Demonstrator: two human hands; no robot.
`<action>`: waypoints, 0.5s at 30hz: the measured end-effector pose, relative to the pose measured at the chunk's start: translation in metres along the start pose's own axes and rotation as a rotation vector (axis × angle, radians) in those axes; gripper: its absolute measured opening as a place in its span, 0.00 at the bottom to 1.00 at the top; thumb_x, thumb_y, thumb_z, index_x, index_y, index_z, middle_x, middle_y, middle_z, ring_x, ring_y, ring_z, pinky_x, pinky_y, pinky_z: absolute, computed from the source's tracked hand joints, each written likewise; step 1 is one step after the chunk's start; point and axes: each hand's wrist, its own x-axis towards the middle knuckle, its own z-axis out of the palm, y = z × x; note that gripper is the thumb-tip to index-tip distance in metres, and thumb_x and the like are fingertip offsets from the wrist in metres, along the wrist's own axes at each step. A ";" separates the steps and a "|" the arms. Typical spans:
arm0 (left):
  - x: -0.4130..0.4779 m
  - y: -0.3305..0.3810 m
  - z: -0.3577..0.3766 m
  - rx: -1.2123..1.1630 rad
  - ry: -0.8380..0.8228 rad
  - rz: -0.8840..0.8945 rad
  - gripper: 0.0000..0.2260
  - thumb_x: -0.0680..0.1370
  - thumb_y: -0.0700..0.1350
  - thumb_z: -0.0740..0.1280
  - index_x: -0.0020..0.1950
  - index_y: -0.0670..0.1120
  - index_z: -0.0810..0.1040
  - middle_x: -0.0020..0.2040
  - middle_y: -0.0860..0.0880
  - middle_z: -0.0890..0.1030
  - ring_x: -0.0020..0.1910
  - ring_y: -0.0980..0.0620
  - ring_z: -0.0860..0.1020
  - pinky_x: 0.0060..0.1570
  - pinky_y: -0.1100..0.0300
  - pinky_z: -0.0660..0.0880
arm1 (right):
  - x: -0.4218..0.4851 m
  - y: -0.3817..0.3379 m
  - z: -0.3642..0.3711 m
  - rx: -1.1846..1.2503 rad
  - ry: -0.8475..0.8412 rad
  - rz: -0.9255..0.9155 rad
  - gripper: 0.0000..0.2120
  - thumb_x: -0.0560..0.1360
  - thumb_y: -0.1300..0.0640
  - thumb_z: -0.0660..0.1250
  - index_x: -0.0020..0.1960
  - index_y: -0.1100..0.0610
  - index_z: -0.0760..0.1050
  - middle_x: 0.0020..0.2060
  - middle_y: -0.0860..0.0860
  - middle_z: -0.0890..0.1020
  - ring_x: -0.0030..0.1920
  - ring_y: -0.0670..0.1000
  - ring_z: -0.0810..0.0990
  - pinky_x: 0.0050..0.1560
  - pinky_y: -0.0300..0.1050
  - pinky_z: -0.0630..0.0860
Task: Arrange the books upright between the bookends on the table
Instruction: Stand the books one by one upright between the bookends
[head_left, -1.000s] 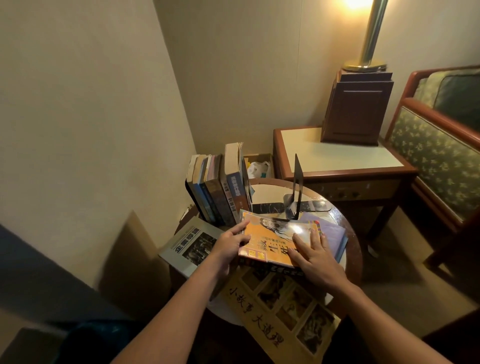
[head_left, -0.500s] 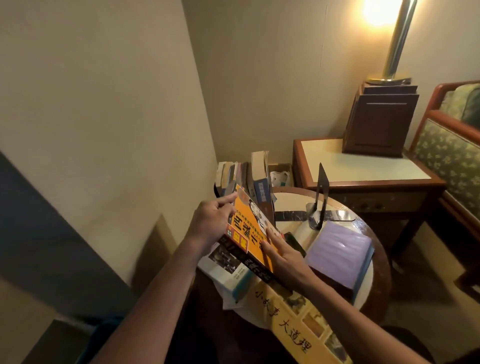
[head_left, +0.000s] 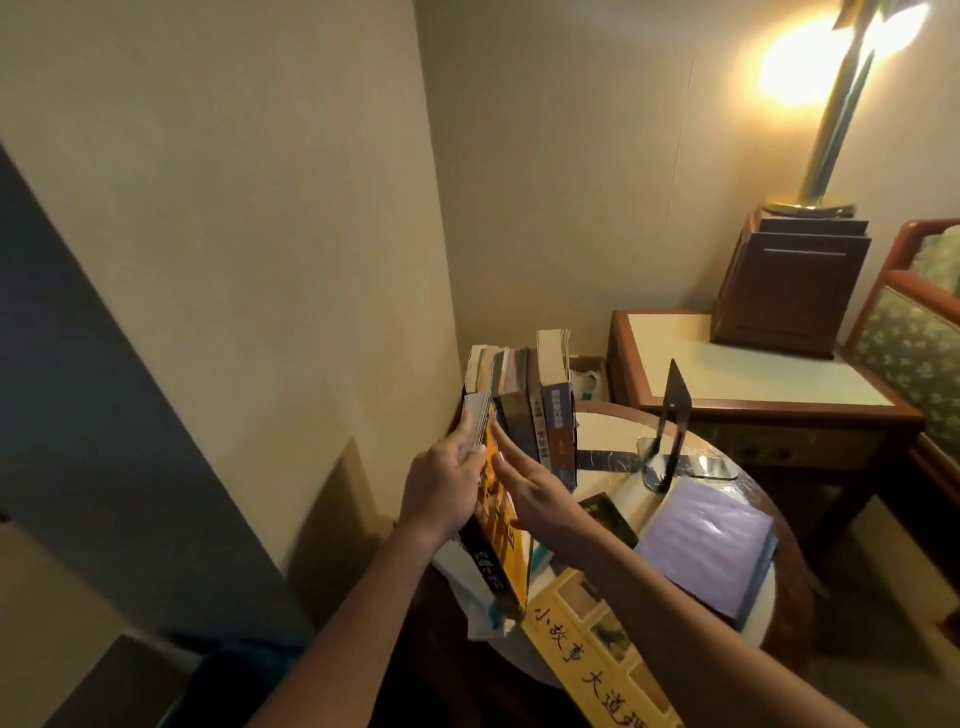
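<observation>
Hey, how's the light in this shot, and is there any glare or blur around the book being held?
Head view: the lamp flares to blown-out white at top right, the rest dim and warm; the orange book, left hand and right hand are soft with motion blur; the bookend base glints; wide-angle distortion slants the wall corner.

Dim, warm-toned room lit by one lamp (head_left: 832, 122) at upper right, its glow blown out white on the wall (head_left: 571, 156). Dark shadow fills the lower left; the view is soft, and straight lines bow near the edges.
</observation>
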 end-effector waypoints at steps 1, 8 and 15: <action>0.001 0.000 0.004 -0.022 0.002 -0.020 0.23 0.86 0.51 0.57 0.81 0.52 0.59 0.75 0.48 0.72 0.70 0.49 0.74 0.56 0.72 0.74 | 0.000 -0.004 -0.003 0.018 0.004 -0.009 0.24 0.84 0.43 0.54 0.78 0.33 0.54 0.80 0.47 0.58 0.78 0.54 0.58 0.75 0.65 0.61; -0.004 0.007 0.028 -0.340 0.029 -0.171 0.19 0.86 0.48 0.55 0.76 0.44 0.70 0.68 0.47 0.78 0.66 0.52 0.75 0.59 0.67 0.67 | -0.004 -0.018 -0.026 -0.017 0.025 -0.022 0.23 0.86 0.55 0.55 0.80 0.47 0.59 0.77 0.51 0.64 0.77 0.52 0.62 0.72 0.47 0.68; -0.014 0.010 0.047 -0.536 -0.113 -0.177 0.13 0.86 0.49 0.55 0.63 0.54 0.78 0.50 0.57 0.81 0.45 0.65 0.79 0.37 0.77 0.72 | -0.014 -0.023 -0.051 -0.022 0.038 0.061 0.21 0.85 0.56 0.56 0.77 0.43 0.64 0.71 0.55 0.72 0.69 0.56 0.73 0.59 0.51 0.80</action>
